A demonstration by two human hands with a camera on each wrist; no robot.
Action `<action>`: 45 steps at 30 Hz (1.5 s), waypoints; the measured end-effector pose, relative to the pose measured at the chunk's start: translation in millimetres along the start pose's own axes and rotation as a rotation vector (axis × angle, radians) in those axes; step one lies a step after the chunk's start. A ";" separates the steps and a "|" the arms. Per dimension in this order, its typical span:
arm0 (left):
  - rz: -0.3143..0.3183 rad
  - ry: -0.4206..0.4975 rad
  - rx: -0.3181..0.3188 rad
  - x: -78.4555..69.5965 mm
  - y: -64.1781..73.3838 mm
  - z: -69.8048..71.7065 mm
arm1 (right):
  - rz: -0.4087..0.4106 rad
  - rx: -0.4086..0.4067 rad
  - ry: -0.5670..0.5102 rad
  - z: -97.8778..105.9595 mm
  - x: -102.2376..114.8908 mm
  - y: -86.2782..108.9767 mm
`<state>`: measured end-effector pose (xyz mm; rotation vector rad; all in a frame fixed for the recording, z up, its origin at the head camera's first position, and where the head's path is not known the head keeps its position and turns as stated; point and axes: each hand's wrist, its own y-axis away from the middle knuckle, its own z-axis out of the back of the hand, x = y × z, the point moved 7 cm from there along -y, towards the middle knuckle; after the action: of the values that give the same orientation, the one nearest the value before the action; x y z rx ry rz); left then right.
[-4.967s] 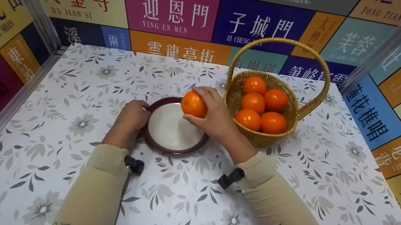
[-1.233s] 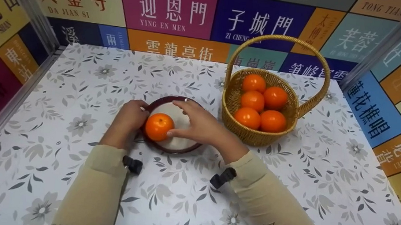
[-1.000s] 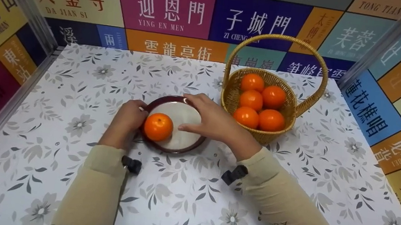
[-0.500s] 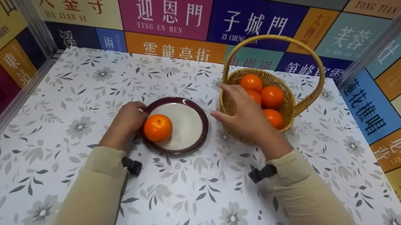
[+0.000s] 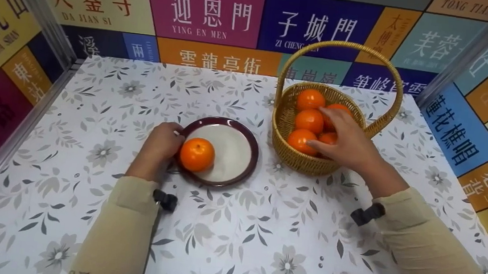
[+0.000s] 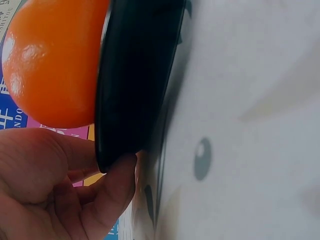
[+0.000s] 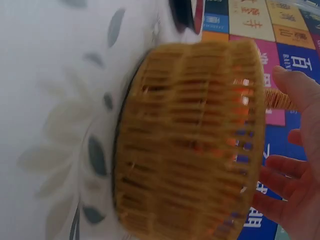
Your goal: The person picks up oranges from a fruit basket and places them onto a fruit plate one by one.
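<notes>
In the head view my left hand (image 5: 159,147) pinches the left rim of a cream plate (image 5: 235,158) with a dark maroon edge. The left wrist view has thumb and fingers on either side of that rim (image 6: 132,90). One orange (image 5: 197,156) rests on the plate's left part, close to those fingers. My right hand (image 5: 355,143) is over the wicker basket (image 5: 304,163), fingers spread above several oranges (image 5: 309,122) and partly covering two of them. In the right wrist view the same hand (image 7: 295,150) appears beside the basket's rim, palm showing, holding nothing.
The basket's tall arched handle (image 5: 347,45) rises over its back and right side. A white tablecloth with grey flowers (image 5: 233,248) covers the table. Panels with printed characters (image 5: 206,12) stand along the back and both sides.
My right hand has set an orange on the plate, let go of it, and moved right to above the basket. My left hand has stayed at the plate's rim.
</notes>
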<state>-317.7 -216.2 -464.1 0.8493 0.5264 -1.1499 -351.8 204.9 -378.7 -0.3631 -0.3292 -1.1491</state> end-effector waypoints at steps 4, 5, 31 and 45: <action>-0.009 0.010 0.002 -0.1 0.8 -0.8 | -0.015 0.036 0.053 2.7 -17.5 3.4; -0.012 0.017 0.002 0.1 0.7 -1.1 | -0.019 0.051 0.063 2.5 -20.6 4.1; 0.014 0.078 0.023 -0.4 2.4 -3.7 | -0.028 0.339 0.161 -9.6 -27.7 -15.4; -0.018 -0.013 0.001 1.3 -2.7 -0.9 | -0.003 0.326 0.158 -12.7 -26.9 -17.2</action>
<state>-319.7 -216.7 -466.5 0.8392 0.5237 -1.1710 -376.8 215.1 -399.8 0.0144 -0.3716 -1.0978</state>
